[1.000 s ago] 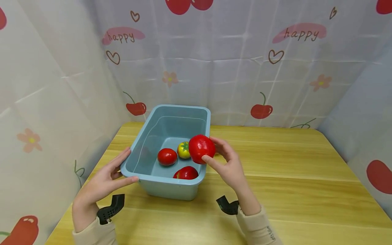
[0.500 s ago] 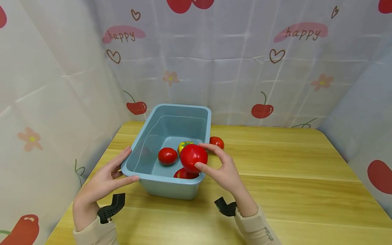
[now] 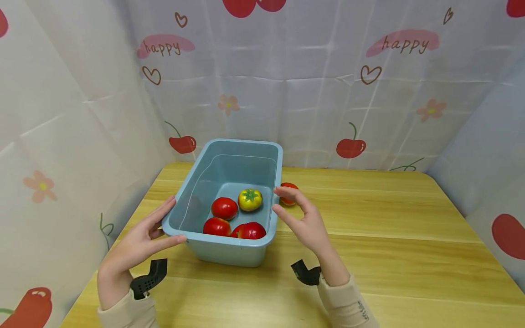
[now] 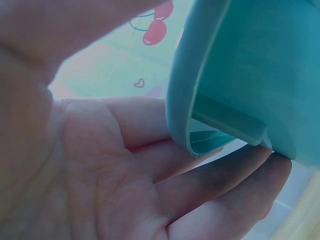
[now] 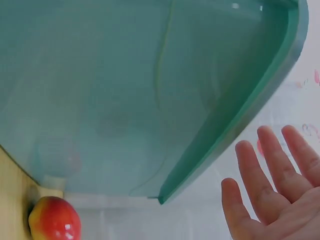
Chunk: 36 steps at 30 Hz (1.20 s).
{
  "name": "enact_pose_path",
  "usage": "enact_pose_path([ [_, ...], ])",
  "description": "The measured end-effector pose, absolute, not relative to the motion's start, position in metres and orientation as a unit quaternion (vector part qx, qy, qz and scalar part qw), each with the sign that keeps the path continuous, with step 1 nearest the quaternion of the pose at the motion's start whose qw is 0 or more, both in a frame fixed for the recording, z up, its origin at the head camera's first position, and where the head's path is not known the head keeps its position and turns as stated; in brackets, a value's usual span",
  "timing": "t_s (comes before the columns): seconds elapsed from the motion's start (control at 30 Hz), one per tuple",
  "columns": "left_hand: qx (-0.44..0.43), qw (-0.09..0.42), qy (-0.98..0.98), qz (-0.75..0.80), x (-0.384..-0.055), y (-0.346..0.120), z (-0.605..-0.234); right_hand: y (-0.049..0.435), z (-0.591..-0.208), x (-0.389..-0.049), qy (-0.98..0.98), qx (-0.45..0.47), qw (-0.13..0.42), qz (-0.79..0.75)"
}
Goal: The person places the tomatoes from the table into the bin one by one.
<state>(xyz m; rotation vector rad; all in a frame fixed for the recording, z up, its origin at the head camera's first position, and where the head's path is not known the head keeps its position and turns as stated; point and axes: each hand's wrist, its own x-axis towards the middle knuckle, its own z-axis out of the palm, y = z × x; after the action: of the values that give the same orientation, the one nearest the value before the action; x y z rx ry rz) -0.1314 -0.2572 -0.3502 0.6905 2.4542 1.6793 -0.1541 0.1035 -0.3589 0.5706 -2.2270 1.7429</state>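
Note:
A light blue plastic basin (image 3: 225, 256) stands on the table, with red round fruits inside. One red fruit (image 3: 224, 208) lies by a yellow tomato (image 3: 250, 200) that has a green leafy top. Another red fruit (image 3: 217, 226) and more red fruit (image 3: 252, 231) sit against the front wall, partly hidden by the rim. My left hand (image 3: 143, 239) holds the near left corner, thumb along the front rim, fingers at the left side. Beside the right rim, my right hand (image 3: 305, 225) holds nothing, thumb and fingers spread. Behind it, on the table, is a red-and-yellow apple (image 5: 55, 220).
The wooden table (image 3: 389, 218) extends to the right of the basin. A printed curtain (image 3: 311, 100) hangs behind and along both sides. Each wrist carries a black camera mount (image 3: 149, 279).
My right hand carried a red fruit left over the basin, let it go inside, and drew back to the right rim. Another red fruit now shows at the front left. My left hand stayed put.

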Motion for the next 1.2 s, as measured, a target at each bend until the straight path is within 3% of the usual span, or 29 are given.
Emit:
enact_pose_path([
  [0.93,0.233,0.041,0.800,0.552,-0.132,-0.258,-0.351,0.142,-0.406,-0.215,-0.727,0.068,0.152,0.666],
  [1.2,0.230,0.039,0.802,0.550,-0.132,-0.258,-0.350,0.139,-0.421,-0.229,-0.751,0.016,0.133,0.646],
])
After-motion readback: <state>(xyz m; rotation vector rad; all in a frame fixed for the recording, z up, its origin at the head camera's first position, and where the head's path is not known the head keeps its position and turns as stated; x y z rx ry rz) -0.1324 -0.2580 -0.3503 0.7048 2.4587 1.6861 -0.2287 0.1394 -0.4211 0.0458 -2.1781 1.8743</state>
